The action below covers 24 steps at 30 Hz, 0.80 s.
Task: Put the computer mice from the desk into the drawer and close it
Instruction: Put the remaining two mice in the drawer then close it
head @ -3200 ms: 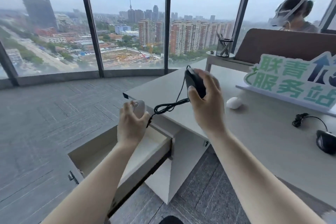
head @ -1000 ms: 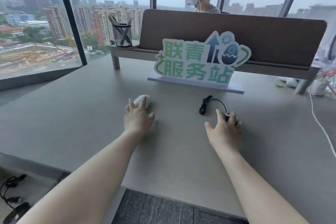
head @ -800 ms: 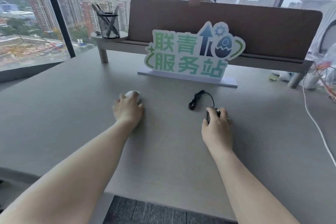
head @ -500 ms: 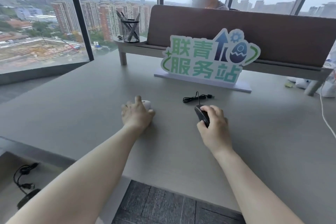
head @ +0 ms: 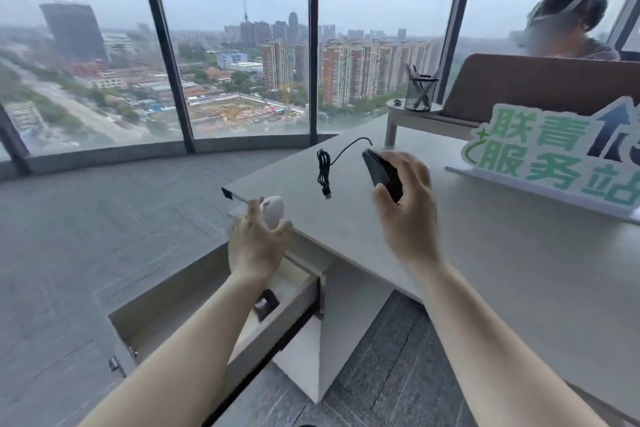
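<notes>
My left hand holds a white wireless mouse in the air, over the far end of the open drawer and beside the desk's corner. My right hand grips a black wired mouse above the desk. Its bundled black cable hangs from it to the left. A dark object lies inside the drawer, partly hidden by my left forearm.
A green and white sign stands on the desk at the right. A mesh pen cup sits on a low shelf behind it, by a brown divider panel. A person sits beyond the divider. Grey carpet lies left of the drawer.
Both hands have lifted the mice off the desk and carried them left. My view has turned left, so the open drawer shows below my left hand.
</notes>
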### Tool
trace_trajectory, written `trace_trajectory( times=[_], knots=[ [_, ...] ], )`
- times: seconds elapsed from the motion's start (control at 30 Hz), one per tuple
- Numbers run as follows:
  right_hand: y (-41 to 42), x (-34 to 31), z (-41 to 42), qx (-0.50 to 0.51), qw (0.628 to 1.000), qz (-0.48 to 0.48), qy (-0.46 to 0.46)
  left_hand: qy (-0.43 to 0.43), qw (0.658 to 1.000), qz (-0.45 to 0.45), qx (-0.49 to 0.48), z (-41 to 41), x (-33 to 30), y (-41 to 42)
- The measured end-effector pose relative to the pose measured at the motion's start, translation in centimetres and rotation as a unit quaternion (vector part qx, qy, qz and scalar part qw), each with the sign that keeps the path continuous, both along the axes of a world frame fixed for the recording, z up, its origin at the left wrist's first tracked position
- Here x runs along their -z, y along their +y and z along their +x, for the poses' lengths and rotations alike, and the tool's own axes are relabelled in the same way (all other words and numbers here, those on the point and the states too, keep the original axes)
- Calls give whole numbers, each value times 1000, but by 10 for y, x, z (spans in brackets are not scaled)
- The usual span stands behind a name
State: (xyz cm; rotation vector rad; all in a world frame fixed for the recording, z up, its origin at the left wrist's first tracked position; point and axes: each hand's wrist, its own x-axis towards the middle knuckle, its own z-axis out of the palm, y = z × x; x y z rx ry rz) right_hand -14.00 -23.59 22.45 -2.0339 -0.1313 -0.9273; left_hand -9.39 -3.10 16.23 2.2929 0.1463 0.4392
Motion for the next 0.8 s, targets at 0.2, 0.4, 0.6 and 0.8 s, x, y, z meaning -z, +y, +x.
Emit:
trace_trajectory(
  times=[0.2, 0.4, 0.6, 0.8],
  knots=[
    [113, 51, 8, -109, 991, -25, 75, 135, 984, 16, -111, -18, 51, 116],
    [186, 136, 20, -178, 953, -69, 235, 283, 947, 49, -145, -14, 109, 166],
    [225, 208, 37, -211, 880, -157, 396, 350, 922, 79, -146, 8, 154, 181],
    [250, 240, 60, -177, 781, -302, 518, 430, 887, 81, -147, 27, 182, 177]
  ],
)
